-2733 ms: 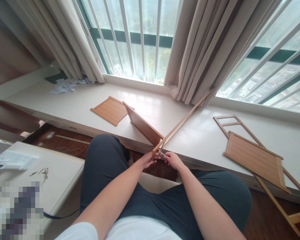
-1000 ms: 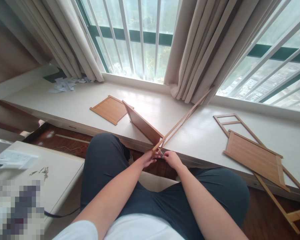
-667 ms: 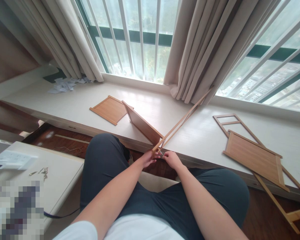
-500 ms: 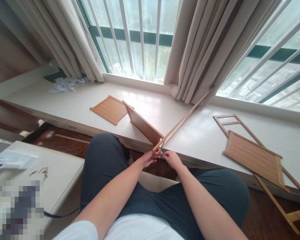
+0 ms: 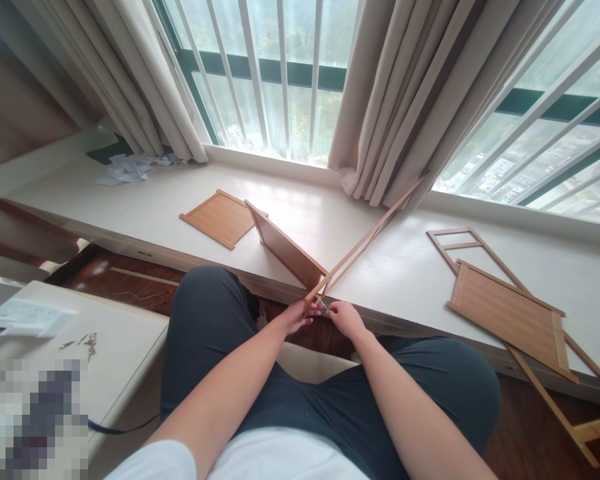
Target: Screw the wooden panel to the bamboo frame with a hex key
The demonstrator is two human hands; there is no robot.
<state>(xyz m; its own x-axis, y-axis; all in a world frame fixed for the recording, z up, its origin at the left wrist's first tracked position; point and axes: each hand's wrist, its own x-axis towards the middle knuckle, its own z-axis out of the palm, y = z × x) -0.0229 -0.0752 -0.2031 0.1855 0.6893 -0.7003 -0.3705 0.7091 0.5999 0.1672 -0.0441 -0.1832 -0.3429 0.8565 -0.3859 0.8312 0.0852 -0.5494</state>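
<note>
Between my knees, my left hand is wrapped round the lower end of a wooden frame, which slants up to the right over the white ledge. A brown wooden panel stands tilted beside the frame and meets it near my left hand. My right hand is closed, its fingertips pinching a small thin metal tool that points at the joint of frame and panel. The tool's tip is too small to make out.
A flat wooden panel lies on the white ledge. At the right rests another frame with panel, its legs past the ledge edge. Small metal fasteners lie on the side table. Crumpled paper sits back left.
</note>
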